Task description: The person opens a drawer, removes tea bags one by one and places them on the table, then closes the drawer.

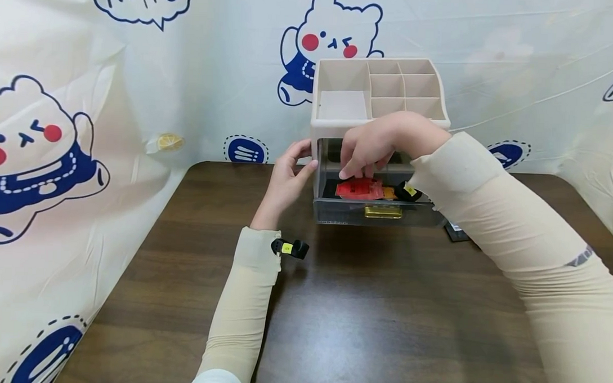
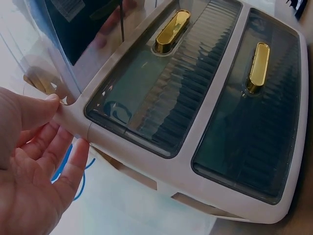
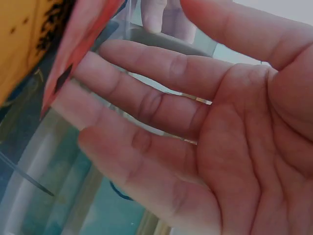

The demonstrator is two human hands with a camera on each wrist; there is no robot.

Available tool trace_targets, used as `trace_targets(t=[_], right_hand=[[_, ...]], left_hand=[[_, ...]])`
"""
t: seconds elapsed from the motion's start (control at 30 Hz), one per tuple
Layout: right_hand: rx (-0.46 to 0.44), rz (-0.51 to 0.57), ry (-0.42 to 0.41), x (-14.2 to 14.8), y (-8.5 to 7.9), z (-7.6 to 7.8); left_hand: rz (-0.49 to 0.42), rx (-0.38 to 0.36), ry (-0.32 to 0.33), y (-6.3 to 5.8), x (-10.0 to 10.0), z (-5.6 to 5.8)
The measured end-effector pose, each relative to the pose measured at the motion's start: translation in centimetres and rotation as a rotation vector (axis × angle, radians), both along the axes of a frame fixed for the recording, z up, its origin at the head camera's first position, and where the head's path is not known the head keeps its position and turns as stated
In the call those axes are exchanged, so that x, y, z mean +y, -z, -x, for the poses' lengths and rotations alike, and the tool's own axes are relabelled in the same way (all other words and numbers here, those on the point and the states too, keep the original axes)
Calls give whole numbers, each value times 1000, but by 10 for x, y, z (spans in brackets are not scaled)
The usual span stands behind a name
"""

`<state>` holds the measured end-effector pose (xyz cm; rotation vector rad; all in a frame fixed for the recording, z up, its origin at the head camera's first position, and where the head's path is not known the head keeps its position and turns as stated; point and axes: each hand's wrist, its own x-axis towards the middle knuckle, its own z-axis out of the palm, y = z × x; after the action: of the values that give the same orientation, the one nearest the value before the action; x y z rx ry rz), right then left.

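A cream desk organizer (image 1: 336, 124) with clear dark drawers stands at the back of the table, its top drawer (image 1: 336, 213) pulled out. My left hand (image 1: 291, 174) holds the organizer's left front corner, thumb on the edge and fingers at the side; the left wrist view shows this grip close up. Inside the drawer, my right hand (image 1: 374, 142) reaches down from above. Its fingertips touch a red packet (image 3: 80, 36), and the fingers look nearly straight in the right wrist view, with the thumb apart. Beside that packet is an orange-yellow packet (image 3: 27, 39) with black print.
Two lower drawers with gold handles (image 2: 259, 66) are closed. Compartments (image 1: 388, 86) divide the organizer's top. A flat black object (image 1: 456, 232) lies on the brown table (image 1: 363, 306), partly under my right sleeve. Printed cloth (image 1: 229, 87) hangs behind and at the sides.
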<state>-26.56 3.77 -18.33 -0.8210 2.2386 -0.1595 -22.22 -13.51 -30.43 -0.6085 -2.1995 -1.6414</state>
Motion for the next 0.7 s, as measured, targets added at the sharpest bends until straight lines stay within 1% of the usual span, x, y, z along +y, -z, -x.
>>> trace_targets(t=[0.33, 0.47, 0.57, 0.7], right_hand=[[-50, 31, 1, 1, 3, 3], [-52, 32, -1, 2, 3, 4], [-37, 37, -9, 2, 3, 5], [-41, 51, 1, 2, 2, 4]], left_hand=[[-4, 8, 6, 1, 0, 0], [-7, 3, 3, 0, 0, 0], [-8, -1, 2, 0, -1, 0], [-11, 2, 9, 1, -1, 0]])
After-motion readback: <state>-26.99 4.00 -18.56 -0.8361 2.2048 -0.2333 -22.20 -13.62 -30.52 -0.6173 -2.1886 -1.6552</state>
